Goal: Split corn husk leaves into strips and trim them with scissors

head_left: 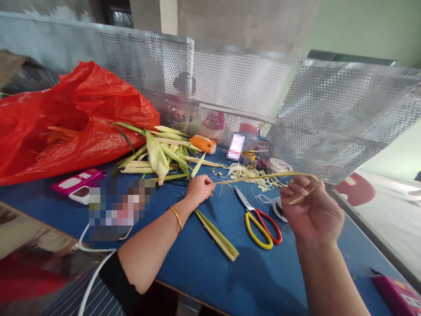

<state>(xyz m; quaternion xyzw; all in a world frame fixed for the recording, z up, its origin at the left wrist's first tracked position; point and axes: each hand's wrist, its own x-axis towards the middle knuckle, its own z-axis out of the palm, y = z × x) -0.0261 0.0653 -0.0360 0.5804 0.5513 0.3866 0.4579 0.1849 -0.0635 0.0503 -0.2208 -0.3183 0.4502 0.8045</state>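
One red plastic bag (108, 98) slumps at about half past nine from the middle of the view, above a purple-and-white device (77, 181) near half past eight. Close in at nine o'clock, green and cream leaves (158, 153), husk-like, are heaped on the blue table (190, 267). Between six and seven is the left hand (200, 191), thumb and fingertips pinched on one end of a narrow pale strip (256, 176); at six, a folded green leaf length (220, 239) lies near it. The strip runs rightward above the table toward half past three, nearly straight. It looks very light, thin and pliant, likely to curl readily; a sharp tug might split it along the grain. Flat between thumb and forefinger, close to each end, seems the safest hold. Behind it lie pale clippings (263, 181); at half past four, scissors (253, 215) with yellow and red handles rest on the table. At four o'clock the right hand (311, 208) has its fingers curled around the strip's other end, which bends over and pokes out below. The hands are well apart, linked only by the strip.
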